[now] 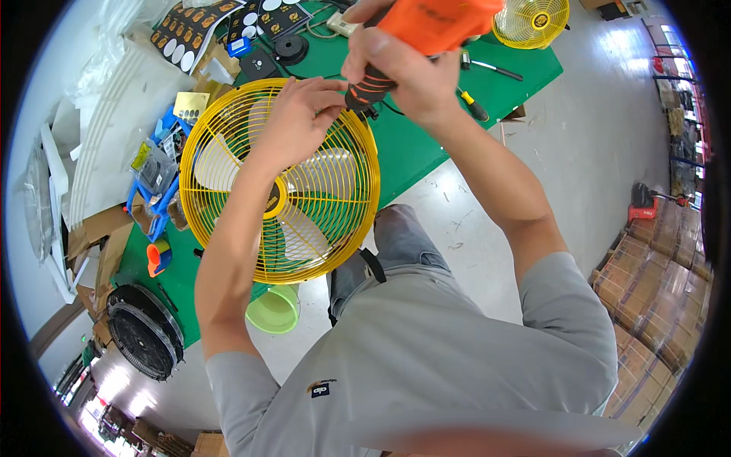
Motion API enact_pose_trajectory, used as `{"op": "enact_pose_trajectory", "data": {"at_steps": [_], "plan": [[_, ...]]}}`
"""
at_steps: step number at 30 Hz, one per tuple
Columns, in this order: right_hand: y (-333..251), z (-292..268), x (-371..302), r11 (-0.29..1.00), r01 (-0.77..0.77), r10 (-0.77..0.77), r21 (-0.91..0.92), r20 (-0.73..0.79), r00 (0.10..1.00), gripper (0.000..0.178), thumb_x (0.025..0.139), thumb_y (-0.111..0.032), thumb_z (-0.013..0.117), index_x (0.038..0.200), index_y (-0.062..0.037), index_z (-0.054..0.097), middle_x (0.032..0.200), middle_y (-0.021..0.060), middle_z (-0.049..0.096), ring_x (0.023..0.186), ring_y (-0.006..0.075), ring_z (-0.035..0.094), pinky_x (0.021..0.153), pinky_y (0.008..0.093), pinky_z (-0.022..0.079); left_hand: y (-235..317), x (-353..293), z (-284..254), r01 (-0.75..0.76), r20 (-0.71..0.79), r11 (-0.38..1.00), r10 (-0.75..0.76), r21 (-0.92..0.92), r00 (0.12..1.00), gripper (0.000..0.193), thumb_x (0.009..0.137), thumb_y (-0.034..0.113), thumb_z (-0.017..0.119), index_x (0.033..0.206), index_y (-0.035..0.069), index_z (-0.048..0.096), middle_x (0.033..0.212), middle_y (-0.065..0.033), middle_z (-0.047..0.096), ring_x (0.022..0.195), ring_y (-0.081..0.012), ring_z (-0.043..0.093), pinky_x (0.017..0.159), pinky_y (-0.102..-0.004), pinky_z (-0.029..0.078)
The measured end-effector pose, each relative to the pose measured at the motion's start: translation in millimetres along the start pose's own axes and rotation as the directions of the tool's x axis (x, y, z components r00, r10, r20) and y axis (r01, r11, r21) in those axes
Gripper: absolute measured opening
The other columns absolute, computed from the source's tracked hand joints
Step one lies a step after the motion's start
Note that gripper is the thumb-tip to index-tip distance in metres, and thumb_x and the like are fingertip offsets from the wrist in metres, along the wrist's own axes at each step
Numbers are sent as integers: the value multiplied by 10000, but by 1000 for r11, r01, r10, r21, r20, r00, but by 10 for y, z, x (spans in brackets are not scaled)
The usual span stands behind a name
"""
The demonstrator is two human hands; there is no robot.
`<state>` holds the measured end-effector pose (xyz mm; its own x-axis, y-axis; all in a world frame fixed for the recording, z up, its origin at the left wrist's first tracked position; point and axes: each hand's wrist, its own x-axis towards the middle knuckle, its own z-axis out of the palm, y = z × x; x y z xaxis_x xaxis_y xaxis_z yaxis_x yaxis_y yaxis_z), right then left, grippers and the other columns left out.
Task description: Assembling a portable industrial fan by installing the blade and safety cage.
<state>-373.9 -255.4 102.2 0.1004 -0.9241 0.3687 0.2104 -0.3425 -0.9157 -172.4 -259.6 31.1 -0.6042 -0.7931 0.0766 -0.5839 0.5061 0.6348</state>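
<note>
A round fan with a yellow wire guard (358, 217) and pale blades stands at the green table's edge, close against my body. My left hand (301, 114) is closed over the guard's upper rim, its fingertips bent toward the right. In my right hand (415, 76) is an orange and black power drill (445, 23), held above the rim with its dark nose angled down to the left. The nose is beside my left fingertips and a small dark part (370, 113) at the rim. Its tip and any screw there are hidden.
A screwdriver (475, 107) and a hammer (495, 70) lie right on the green table (415, 156); another yellow fan (533, 21) is behind. Blue bins (156, 202), an orange tape roll (158, 257) and black fan guards (145, 331) are left. A green bucket (274, 311) stands below.
</note>
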Motion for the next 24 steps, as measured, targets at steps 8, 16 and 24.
{"op": "enact_pose_trajectory", "data": {"at_steps": [8,16,24], "plan": [[449,37,76,979,190,-194,-73,-59,979,232,839,-121,803,1006,2,698,804,18,706,730,70,649,702,267,547,-131,271,37,80,200,983,-113,164,973,233,963,188,588,1127,148,748,1294,-19,690,1348,-305,531,1233,-604,225],[547,3,53,986,149,-154,-74,-62,986,259,849,-141,799,1033,5,690,804,14,700,730,75,645,695,261,542,-163,235,129,86,133,980,-111,182,985,256,953,168,557,1128,143,742,1200,-22,708,1283,-315,559,1221,-635,215],[585,-48,10,996,85,-85,-42,5,996,277,891,-157,734,1078,23,639,727,50,672,643,120,657,582,261,532,-222,311,131,104,240,954,-175,282,955,323,979,198,515,1233,90,682,1244,-160,679,1309,-345,547,1215,-562,288]]}}
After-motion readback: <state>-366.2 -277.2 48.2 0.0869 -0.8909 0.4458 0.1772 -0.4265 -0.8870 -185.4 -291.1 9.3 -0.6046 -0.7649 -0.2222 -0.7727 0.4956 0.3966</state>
